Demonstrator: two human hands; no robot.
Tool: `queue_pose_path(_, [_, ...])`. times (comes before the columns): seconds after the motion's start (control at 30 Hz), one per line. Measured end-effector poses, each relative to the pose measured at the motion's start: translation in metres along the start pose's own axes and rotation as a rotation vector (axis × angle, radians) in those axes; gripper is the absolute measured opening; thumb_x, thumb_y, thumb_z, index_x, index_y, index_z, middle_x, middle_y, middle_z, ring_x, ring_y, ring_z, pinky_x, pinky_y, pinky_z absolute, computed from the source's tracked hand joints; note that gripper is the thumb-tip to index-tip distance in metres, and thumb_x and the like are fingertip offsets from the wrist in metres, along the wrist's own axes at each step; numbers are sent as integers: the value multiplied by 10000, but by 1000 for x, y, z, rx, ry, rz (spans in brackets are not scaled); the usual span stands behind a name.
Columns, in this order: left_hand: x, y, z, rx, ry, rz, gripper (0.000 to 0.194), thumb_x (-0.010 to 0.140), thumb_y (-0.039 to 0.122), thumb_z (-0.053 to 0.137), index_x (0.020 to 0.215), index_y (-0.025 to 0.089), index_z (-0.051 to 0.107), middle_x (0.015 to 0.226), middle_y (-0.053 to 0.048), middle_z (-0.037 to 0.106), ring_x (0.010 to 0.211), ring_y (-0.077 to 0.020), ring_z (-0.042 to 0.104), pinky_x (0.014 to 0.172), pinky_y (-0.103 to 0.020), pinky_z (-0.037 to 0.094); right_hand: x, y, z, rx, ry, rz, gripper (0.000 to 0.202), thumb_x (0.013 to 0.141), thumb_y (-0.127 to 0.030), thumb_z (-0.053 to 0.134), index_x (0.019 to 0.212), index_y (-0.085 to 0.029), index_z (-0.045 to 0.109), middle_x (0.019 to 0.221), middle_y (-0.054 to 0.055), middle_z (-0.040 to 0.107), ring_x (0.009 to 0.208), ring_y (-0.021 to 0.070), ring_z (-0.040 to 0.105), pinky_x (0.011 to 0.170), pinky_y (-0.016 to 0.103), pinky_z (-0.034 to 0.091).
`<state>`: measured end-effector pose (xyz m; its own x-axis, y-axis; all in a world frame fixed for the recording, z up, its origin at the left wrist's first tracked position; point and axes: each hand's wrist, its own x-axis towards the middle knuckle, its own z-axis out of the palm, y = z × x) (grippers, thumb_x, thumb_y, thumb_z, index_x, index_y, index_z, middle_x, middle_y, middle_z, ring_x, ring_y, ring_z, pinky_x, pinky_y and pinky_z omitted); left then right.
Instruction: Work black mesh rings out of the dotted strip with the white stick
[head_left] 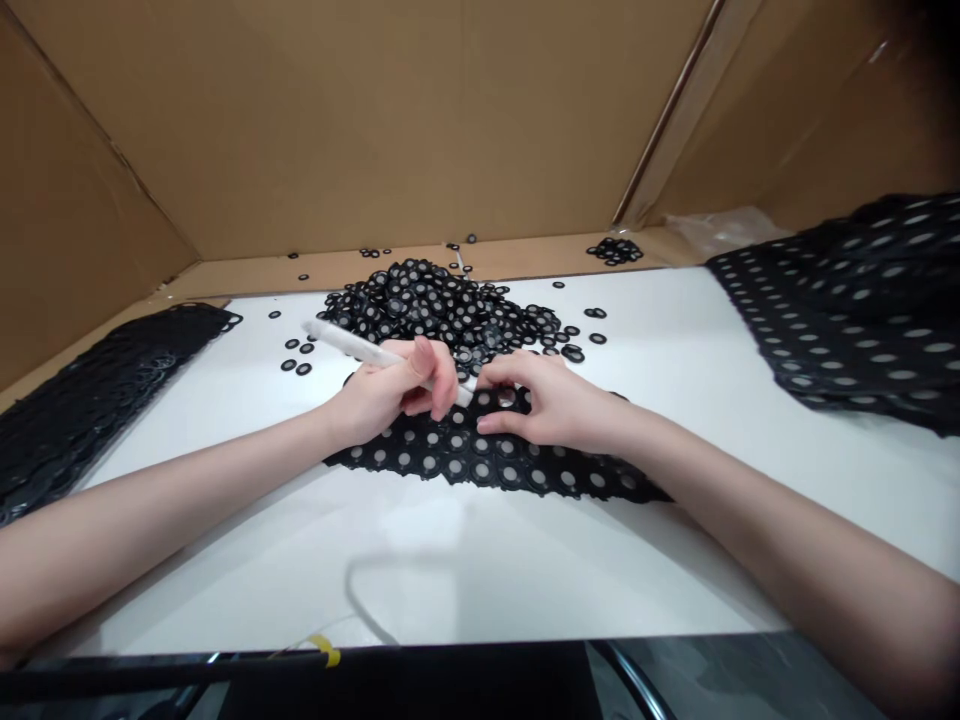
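My left hand (401, 390) is closed around a white pen-like tool (349, 342). The tool slants down to the right, its lower tip by a black perforated sheet (457, 466) with rows of round holes. My right hand (551, 400) rests on the same sheet, thumb and forefinger curved and apart, their tips touching its surface close to the tool tip. Behind both hands rises a heap of small black rings (427, 300). My hands and right forearm cover part of the sheet.
A stack of black lacy strips (97, 385) lies at the left. A large black sheet with holes (862, 310) is bunched at the right. Loose rings (615, 250) form a small pile near the back. Cardboard walls (420, 120) enclose the white table (300, 560).
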<state>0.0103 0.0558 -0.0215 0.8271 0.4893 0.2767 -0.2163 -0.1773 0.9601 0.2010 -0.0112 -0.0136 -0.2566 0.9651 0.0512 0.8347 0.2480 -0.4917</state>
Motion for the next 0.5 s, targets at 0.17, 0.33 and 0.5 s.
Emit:
queue_pose_path(0.17, [-3,0,4,28,-74,-50,543,905,584,428,665,114,558,635,-66,639,438,-60,333,397,-211,206,0,0,1,-53,-12,14,319,693,-299,726,611,-184,441,658,-3,556,723,178,512,661,284,311])
queue_pose_path(0.33, [-6,-4,4,93,-100,-64,522,910,566,435,728,99,580,803,-116,702,446,-50,329,436,-227,259,1,0,0,-25,-18,-15,384,705,-312,713,576,-187,374,601,-24,491,653,146,463,616,265,273])
queue_pose_path(0.5, [-5,-7,3,80,-72,-60,525,904,577,437,715,105,568,738,-91,680,442,-54,347,445,-226,275,0,0,1,-28,-21,21,351,691,-270,718,587,-186,393,623,-17,509,684,164,487,653,279,297])
